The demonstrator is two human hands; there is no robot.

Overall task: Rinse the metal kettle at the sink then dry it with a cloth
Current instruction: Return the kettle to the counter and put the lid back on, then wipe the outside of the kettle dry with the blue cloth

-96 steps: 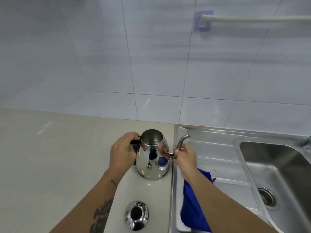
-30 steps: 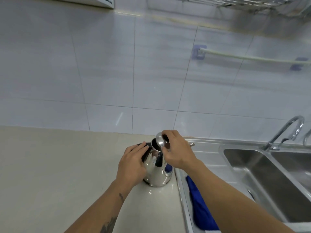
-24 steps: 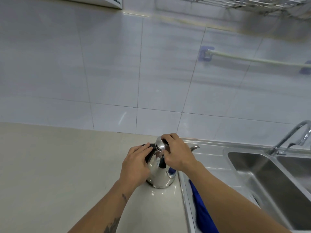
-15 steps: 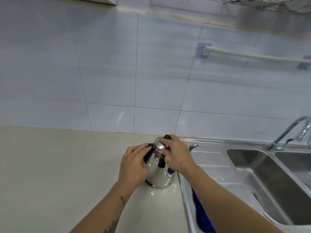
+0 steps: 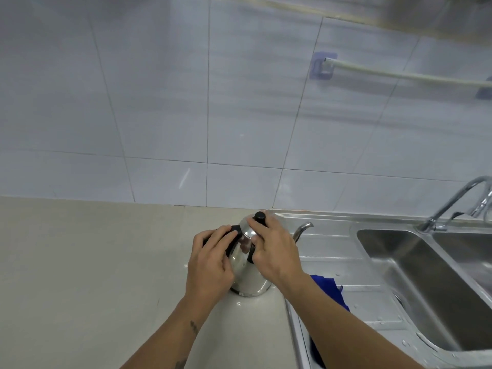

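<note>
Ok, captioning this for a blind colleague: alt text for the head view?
Left hand grips the metal kettle by its handle on the counter; right hand holds the lid. Blue cloth, sink to the right.

No readable text, labels, brands or numbers anywhere. Forearm tattoo marks near bottom too small to tell if letters.

— Where is the kettle (image 5: 249, 272)?
— Standing on the counter (image 5: 93, 275), just left of the sink (image 5: 415, 278). My left hand (image 5: 210, 265) holds its black handle. My right hand (image 5: 274, 251) holds the lid (image 5: 251, 227) on top.
— And the blue cloth (image 5: 328, 288)?
— Beside the sink, under my right arm.
</note>
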